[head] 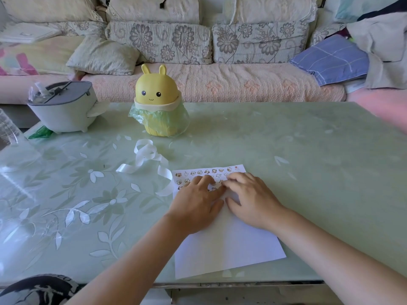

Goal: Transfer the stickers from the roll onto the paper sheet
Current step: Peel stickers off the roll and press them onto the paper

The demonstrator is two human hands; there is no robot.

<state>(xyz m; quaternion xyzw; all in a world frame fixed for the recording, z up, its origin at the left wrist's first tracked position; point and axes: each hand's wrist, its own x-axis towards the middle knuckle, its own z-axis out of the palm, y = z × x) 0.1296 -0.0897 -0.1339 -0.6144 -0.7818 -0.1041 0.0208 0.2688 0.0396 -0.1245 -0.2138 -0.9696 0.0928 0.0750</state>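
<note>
A white paper sheet (229, 245) lies on the green glass table near its front edge. Several small cartoon stickers (207, 172) fill rows along its far end. My left hand (196, 203) rests flat on the sheet, fingers spread over the sticker rows. My right hand (251, 199) lies beside it on the sheet, its fingertips pressing down where they meet the left fingertips. What is under the fingertips is hidden. A curled white backing strip from the sticker roll (147, 164) trails on the table to the left of the sheet and reaches its left edge.
A yellow bunny-shaped bin (156, 102) with a green bag stands at the far middle of the table (308, 150). A grey and white container (63, 108) sits at the far left. A sofa with cushions runs behind the table.
</note>
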